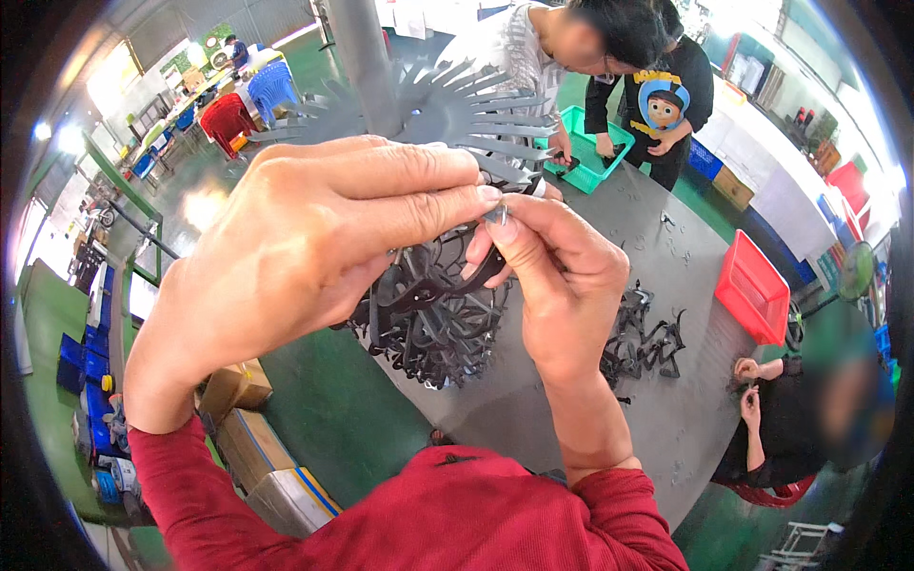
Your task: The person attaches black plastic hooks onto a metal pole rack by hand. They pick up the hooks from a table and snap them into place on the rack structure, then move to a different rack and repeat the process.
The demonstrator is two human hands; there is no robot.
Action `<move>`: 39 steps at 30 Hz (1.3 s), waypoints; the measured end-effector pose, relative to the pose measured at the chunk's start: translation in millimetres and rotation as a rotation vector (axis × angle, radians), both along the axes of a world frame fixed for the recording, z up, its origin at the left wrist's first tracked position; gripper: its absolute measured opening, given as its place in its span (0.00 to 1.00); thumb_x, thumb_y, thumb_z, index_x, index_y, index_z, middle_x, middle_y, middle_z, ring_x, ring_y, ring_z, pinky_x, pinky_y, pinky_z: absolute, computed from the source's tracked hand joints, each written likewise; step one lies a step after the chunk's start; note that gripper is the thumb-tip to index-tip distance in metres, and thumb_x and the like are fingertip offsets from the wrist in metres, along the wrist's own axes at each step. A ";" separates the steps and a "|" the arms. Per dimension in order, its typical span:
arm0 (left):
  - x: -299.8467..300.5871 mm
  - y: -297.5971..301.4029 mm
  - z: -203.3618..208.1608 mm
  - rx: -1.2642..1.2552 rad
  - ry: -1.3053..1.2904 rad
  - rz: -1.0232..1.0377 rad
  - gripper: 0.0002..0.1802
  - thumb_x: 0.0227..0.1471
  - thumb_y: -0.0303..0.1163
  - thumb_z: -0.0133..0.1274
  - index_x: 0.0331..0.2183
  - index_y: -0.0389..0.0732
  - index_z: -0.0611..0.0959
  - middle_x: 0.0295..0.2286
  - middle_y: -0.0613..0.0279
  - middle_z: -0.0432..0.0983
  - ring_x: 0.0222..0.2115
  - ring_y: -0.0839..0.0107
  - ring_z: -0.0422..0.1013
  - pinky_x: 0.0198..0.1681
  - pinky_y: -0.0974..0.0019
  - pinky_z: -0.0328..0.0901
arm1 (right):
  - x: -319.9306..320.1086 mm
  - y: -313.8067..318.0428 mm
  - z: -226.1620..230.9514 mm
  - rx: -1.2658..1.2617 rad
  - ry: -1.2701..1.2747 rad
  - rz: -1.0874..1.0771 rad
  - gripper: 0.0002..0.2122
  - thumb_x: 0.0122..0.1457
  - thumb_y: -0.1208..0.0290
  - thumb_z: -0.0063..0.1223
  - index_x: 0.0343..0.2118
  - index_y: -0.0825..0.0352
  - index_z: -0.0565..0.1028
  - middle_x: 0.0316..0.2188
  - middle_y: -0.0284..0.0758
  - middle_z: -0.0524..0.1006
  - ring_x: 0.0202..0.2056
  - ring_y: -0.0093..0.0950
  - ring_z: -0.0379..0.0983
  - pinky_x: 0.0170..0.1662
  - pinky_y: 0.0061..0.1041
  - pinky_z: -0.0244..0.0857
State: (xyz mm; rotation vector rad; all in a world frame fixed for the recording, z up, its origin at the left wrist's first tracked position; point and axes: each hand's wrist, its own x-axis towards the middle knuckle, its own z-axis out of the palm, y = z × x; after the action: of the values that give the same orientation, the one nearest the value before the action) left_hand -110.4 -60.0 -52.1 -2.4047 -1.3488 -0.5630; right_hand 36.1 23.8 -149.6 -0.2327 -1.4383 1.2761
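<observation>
My left hand [314, 228] is raised in front of me, its fingers pressed together and reaching right until the tips meet my right hand. My right hand [566, 276] pinches a small greyish, shiny piece [497, 215] between thumb and forefinger. A black curved plastic part [419, 297] extends below the fingertips, partly hidden by my left hand and fingers. How each hand grips it is hard to see. Beneath both hands is a dense heap of similar black curved parts [438, 347]. Behind them, a grey wheel of flat pointed blades [447, 105] surrounds a grey post [364, 67].
Loose black parts [647, 343] lie on the grey table [562, 414], beside small clear pieces. A red tray [752, 288] stands at right, a green tray [595, 157] at the far side. Co-workers work beside both trays. Cardboard boxes [252, 447] stand at lower left.
</observation>
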 end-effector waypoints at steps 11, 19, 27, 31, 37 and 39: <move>-2.2 6.8 4.5 -0.113 -0.047 0.230 0.29 0.35 0.11 0.48 0.44 0.40 0.79 0.44 0.56 0.73 0.47 0.62 0.69 0.50 0.67 0.61 | 45.8 48.7 -17.2 -0.095 -0.147 -0.191 0.06 0.57 0.75 0.50 0.31 0.70 0.77 0.24 0.31 0.77 0.25 0.17 0.73 0.25 0.15 0.67; -1.3 16.0 7.3 -0.074 0.072 0.387 0.26 0.44 0.15 0.47 0.48 0.41 0.76 0.47 0.56 0.71 0.51 0.63 0.65 0.54 0.65 0.57 | 81.8 165.7 -71.6 -0.181 -0.258 -0.372 0.09 0.57 0.71 0.51 0.35 0.70 0.77 0.25 0.33 0.77 0.28 0.18 0.73 0.28 0.17 0.71; 21.3 21.9 5.1 -0.033 0.107 0.474 0.24 0.45 0.21 0.50 0.48 0.43 0.76 0.47 0.52 0.70 0.49 0.57 0.67 0.51 0.62 0.61 | 141.1 278.9 -229.1 -0.226 -0.492 -0.537 0.09 0.55 0.70 0.53 0.37 0.67 0.77 0.25 0.31 0.78 0.28 0.19 0.74 0.28 0.19 0.69; 20.8 17.4 13.6 -0.080 0.167 0.455 0.29 0.43 0.29 0.54 0.51 0.42 0.72 0.50 0.49 0.66 0.51 0.53 0.64 0.53 0.58 0.59 | 176.8 298.0 -312.8 -0.136 -0.874 -0.485 0.11 0.54 0.76 0.53 0.41 0.68 0.75 0.31 0.33 0.78 0.34 0.22 0.74 0.37 0.21 0.68; -3.2 2.4 32.9 -0.341 0.095 0.135 0.42 0.39 0.36 0.55 0.57 0.38 0.60 0.56 0.46 0.56 0.58 0.52 0.53 0.59 0.56 0.49 | 106.8 217.1 -192.2 0.078 -0.602 -0.679 0.15 0.52 0.79 0.53 0.45 0.66 0.72 0.40 0.37 0.76 0.42 0.24 0.73 0.45 0.25 0.65; -5.8 -0.3 32.1 -0.424 0.087 0.160 0.44 0.36 0.30 0.50 0.59 0.38 0.57 0.57 0.46 0.53 0.59 0.52 0.50 0.61 0.57 0.47 | 78.8 160.6 -117.8 0.091 -0.377 -0.504 0.13 0.54 0.81 0.50 0.44 0.67 0.73 0.38 0.36 0.77 0.42 0.24 0.73 0.45 0.25 0.65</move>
State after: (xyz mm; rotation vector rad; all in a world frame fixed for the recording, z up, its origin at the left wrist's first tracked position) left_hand -116.2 -60.3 -20.0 -2.5665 -1.7452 -0.1348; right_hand 115.0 184.5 -267.4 -0.7547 -1.6147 0.7758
